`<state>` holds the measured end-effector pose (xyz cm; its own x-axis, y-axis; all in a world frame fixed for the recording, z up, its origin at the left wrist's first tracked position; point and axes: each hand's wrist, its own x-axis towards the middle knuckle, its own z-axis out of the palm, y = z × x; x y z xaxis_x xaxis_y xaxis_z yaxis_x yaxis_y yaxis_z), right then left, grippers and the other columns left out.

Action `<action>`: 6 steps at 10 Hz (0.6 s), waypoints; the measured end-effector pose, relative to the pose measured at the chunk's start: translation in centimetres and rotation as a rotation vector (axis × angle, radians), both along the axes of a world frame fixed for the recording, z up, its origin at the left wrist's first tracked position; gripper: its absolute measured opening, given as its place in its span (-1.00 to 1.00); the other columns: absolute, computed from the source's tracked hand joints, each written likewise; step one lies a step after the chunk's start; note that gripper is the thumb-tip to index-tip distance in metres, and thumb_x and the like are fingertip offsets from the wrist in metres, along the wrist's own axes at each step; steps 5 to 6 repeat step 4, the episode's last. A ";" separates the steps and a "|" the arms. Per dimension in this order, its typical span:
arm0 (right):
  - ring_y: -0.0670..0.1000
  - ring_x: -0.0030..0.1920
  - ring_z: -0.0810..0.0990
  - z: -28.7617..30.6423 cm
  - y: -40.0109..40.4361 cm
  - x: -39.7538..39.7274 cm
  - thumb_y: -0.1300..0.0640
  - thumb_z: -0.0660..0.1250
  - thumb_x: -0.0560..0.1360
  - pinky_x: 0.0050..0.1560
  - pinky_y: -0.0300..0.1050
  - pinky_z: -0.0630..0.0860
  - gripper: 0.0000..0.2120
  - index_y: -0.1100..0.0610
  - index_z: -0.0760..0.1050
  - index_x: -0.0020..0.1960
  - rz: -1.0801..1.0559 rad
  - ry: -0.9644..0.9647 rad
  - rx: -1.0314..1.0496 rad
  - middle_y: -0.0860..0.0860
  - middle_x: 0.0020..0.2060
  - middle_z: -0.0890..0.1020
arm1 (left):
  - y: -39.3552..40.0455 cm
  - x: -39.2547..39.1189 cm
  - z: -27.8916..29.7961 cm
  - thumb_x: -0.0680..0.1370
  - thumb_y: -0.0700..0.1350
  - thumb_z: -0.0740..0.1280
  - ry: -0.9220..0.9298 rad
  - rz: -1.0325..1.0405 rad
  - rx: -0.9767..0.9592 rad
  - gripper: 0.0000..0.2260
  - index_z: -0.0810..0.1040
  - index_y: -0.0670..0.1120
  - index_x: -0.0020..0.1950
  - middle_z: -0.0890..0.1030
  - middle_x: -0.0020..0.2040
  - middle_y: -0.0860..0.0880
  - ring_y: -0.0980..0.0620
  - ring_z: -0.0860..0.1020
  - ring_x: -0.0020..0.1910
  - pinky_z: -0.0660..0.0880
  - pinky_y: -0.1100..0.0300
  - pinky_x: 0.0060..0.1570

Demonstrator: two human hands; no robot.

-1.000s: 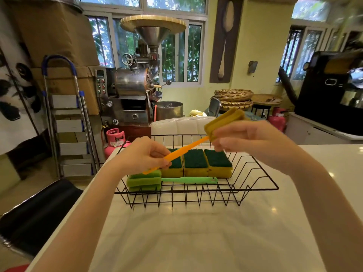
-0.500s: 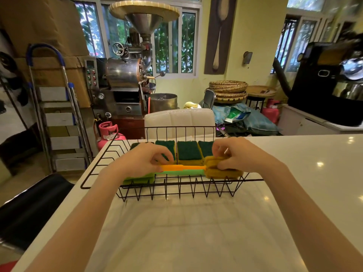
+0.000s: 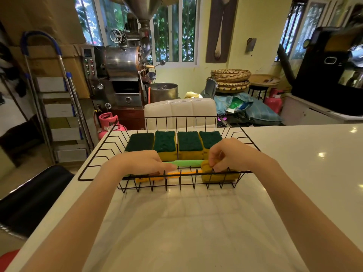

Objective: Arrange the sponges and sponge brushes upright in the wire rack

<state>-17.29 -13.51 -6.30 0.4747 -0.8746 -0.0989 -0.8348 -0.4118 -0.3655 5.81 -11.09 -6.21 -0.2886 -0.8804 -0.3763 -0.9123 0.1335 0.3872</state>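
1. A black wire rack [image 3: 102, 152] is seen on the white table [image 3: 294, 154], with both hands reaching over its near rim.
2. Four sponges [image 3: 189, 144] with dark green scouring tops are lined up side by side along the far part of the rack.
3. A green sponge brush [image 3: 184, 163] is laid lengthwise just in front of that row, its left end hidden under the left hand [image 3: 141, 162].
4. An orange sponge brush [image 3: 182, 173] is laid lengthwise in the front row, just beside the green one; its yellow sponge head is at the right end.
5. The orange handle's left end is covered by the left hand, fingers curled down on it; whether it is pinched or only pressed cannot be told.
6. The yellow head is pinched between the fingertips of the right hand [image 3: 229, 154].
7. The step in hand is judged to be the seating of the orange brush against the front wires.
8. Next, a release of both hands is called for once the brush is settled, with care that the green brush is not nudged.
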 end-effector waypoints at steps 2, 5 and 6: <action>-0.12 -0.16 0.52 1.2 0.3 -1.1 0.09 0.32 0.47 -0.15 -0.25 0.41 -0.93 -0.03 0.56 -0.18 -0.011 -0.098 0.103 -0.13 -0.21 0.58 | 0.0 -0.1 -0.1 0.45 0.30 -0.02 0.029 0.063 0.038 -0.41 0.55 -0.05 0.15 0.50 0.26 -0.05 -0.02 0.46 0.21 0.29 0.02 0.34; -0.07 0.08 0.54 3.9 1.3 -3.0 0.11 0.33 0.46 0.19 -0.10 0.43 -0.90 -0.09 0.49 -0.09 -0.040 -0.145 0.030 -0.10 -0.01 0.59 | 0.4 -0.4 0.6 0.52 0.19 0.02 0.140 -0.017 -0.067 -0.57 0.57 0.04 0.10 0.51 0.21 0.03 0.08 0.41 0.18 0.24 0.14 0.25; -0.07 0.08 0.54 3.9 1.3 -3.0 0.11 0.33 0.46 0.19 -0.10 0.43 -0.90 -0.09 0.49 -0.09 -0.040 -0.145 0.030 -0.10 -0.01 0.59 | 0.4 -0.4 0.6 0.52 0.19 0.02 0.140 -0.017 -0.067 -0.57 0.57 0.04 0.10 0.51 0.21 0.03 0.08 0.41 0.18 0.24 0.14 0.25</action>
